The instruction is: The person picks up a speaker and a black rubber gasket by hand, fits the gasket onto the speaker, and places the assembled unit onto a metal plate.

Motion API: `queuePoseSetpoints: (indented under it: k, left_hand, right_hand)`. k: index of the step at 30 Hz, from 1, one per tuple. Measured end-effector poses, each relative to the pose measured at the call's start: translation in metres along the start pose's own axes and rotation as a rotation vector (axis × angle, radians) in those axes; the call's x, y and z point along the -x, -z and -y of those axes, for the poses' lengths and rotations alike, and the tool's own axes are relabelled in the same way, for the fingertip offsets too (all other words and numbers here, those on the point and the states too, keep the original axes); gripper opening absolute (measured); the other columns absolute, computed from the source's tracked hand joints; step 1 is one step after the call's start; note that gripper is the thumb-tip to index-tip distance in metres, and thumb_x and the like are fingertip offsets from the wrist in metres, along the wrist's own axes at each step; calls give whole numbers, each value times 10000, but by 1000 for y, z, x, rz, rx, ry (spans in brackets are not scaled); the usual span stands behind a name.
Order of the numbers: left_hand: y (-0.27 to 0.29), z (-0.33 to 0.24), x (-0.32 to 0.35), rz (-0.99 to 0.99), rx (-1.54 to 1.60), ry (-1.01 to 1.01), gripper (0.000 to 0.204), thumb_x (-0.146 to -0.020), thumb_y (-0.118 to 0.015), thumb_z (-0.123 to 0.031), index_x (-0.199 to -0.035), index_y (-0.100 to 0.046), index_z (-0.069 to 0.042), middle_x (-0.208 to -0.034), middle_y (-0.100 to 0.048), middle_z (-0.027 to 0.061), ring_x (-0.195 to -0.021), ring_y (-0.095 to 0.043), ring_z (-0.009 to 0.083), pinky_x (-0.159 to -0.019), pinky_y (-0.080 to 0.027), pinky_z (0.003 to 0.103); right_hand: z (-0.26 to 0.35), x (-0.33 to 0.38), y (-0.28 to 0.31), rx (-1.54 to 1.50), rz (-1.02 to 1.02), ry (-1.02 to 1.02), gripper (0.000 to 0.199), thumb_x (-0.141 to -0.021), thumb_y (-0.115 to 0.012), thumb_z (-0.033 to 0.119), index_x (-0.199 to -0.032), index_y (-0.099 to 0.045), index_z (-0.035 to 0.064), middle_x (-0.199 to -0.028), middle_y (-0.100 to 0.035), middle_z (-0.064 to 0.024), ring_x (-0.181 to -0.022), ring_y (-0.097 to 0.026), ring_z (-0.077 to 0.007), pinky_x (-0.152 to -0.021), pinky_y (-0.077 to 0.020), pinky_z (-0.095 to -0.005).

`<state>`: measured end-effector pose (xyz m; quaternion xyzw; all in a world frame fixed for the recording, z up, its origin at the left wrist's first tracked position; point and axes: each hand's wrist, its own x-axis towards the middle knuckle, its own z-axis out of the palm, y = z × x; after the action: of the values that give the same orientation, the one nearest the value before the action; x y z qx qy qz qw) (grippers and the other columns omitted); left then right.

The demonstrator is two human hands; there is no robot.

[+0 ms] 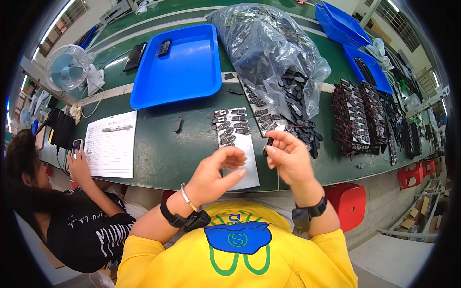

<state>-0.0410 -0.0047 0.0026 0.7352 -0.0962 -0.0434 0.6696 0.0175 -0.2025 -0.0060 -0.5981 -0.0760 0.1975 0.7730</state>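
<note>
My right hand (pixel 290 157) pinches a small black plastic part (pixel 268 147) between thumb and fingertips, above the table's front edge. To its left, my left hand (pixel 217 174) is open, its fingers curved and its thumb apart, with nothing seen in it. It hovers over the near end of a white sheet (pixel 247 168). Rows of small black-and-silver parts (pixel 231 126) lie on the far half of that sheet. Just beyond my right hand, a second white strip (pixel 263 126) carries similar parts, beside a heap of loose black plastic pieces (pixel 300 103).
A clear plastic bag (pixel 269 43) spills the black pieces. Left of it stands a blue tray (pixel 176 72); stacked sheets of wired parts (pixel 357 117) lie at right. A co-worker's hand (pixel 80 168) holds a phone near a notebook (pixel 113 153). A red stool (pixel 346 207) is below.
</note>
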Motion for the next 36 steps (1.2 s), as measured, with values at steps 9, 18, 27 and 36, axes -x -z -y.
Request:
queuePoseSetpoints:
  k: [9,18,27,36]
  left_hand:
    - [-33,16,-5,103,351,116,238,-826,-574,-4,-1048,-489,9,-987,-559,69,-893,-564,131,-766,-489,276]
    - [-30,19,5,65,603,126,141,-865,-532,-43,-997,-508,0,-954,-556,65,-828,-569,124,-736,-496,260]
    - [-24,10,8,119,603,187,118,-883,-518,-78,-971,-513,0,-865,-579,46,-770,-581,102,-697,-495,232]
    - [-18,14,11,158,711,410,147,-892,-517,-148,-948,-539,-15,-775,-607,54,-619,-598,105,-569,-495,217]
  right_hand:
    - [-31,34,-11,-321,-108,41,154,-806,-591,-18,-956,-560,-1,-837,-591,-60,-731,-576,-110,-631,-487,-226]
    - [-28,45,-19,-164,54,160,103,-819,-579,-14,-919,-560,-10,-886,-571,-57,-747,-562,-103,-656,-466,-225]
    - [-34,45,-14,280,45,517,134,-798,-616,5,-917,-555,-9,-867,-566,-86,-711,-561,-114,-626,-460,-221]
    - [-26,47,-8,392,90,585,342,-711,-690,-13,-1021,-548,12,-903,-564,-96,-748,-564,-148,-619,-460,-238]
